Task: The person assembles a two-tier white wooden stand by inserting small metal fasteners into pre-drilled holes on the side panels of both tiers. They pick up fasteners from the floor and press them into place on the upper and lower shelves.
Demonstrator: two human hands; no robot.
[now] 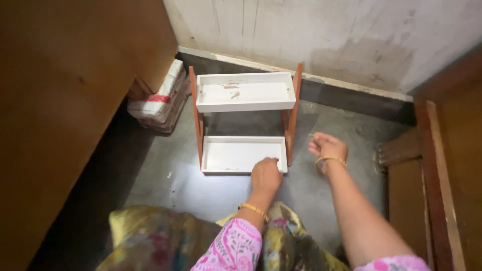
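Note:
A small two-tier rack (292, 108) with reddish wooden side posts stands on the grey floor against the wall. Its upper white tray (244, 104) is scuffed with brown marks; its lower white tray (216, 154) rests near the floor. My left hand (265, 174) lies on the front rim of the lower tray, fingers curled over the edge, a gold bangle at the wrist. My right hand (327, 147) hovers to the right of the rack with fingers loosely curled, holding nothing, also wearing a gold bangle.
A tall brown wooden cabinet (65, 100) fills the left side. A wrapped white and red bundle (161, 99) lies beside it on the floor. Brown wooden furniture (442, 165) stands at the right. A stained white wall (326, 35) is behind the rack. My patterned clothing (165, 241) is below.

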